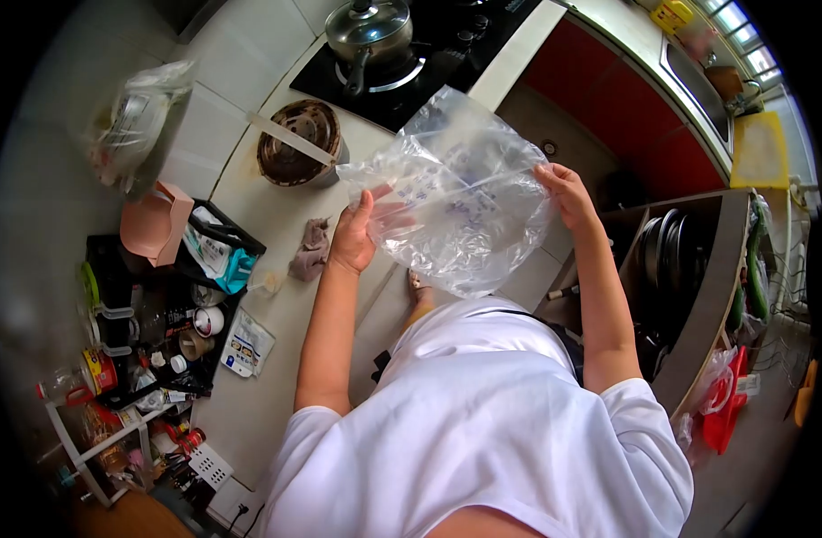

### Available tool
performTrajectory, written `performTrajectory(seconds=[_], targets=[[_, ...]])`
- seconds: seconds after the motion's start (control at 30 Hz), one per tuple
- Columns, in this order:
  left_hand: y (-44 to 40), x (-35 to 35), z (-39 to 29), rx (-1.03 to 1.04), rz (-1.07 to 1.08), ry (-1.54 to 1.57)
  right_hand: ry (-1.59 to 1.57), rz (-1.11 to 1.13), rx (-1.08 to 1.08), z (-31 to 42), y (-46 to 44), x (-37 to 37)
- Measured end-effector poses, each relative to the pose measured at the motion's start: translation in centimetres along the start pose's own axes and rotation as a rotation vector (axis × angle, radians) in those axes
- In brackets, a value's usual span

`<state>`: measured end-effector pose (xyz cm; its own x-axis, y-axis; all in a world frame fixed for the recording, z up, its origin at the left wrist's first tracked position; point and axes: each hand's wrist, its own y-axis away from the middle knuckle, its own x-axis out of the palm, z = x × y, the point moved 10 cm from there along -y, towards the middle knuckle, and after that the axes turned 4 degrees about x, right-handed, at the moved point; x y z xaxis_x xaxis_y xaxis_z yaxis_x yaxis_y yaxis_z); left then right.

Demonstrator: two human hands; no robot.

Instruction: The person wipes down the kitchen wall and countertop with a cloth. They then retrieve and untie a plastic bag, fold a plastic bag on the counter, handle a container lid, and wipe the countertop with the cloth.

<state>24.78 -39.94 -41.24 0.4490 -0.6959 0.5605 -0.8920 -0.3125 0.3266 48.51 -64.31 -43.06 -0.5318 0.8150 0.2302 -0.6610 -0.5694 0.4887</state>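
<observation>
A clear plastic bag (469,193) with faint blue print is spread out between my two hands, in front of my body. My left hand (355,235) is at the bag's left side; its thumb points up, and its fingers show through the plastic, behind or inside the bag, I cannot tell which. At the bag's upper right edge, my right hand (565,193) pinches the plastic between thumb and fingers. The bag looks crumpled and see-through, with nothing visible inside it.
A lidded pot (369,36) sits on the black gas stove (456,54). Left of my hands, a brown-lidded bucket (296,143) and a cloth (311,249) rest on the counter. Seasoning bottles crowd the left. An open drawer (716,269) with pans is at right.
</observation>
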Motion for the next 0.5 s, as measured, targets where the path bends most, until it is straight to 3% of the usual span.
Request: performTrajectory(seconds=[0.37, 0.5], targets=[[-1.5, 0.3, -0.7, 0.116, -0.055, -0.015, -0.003, -0.096, -0.119, 0.8, 1.2, -2.7], [-1.8, 1.0, -2.6, 0.314, -0.071, -0.105, -0.004, -0.177, -0.221, 1.7, 2.0, -3.2]])
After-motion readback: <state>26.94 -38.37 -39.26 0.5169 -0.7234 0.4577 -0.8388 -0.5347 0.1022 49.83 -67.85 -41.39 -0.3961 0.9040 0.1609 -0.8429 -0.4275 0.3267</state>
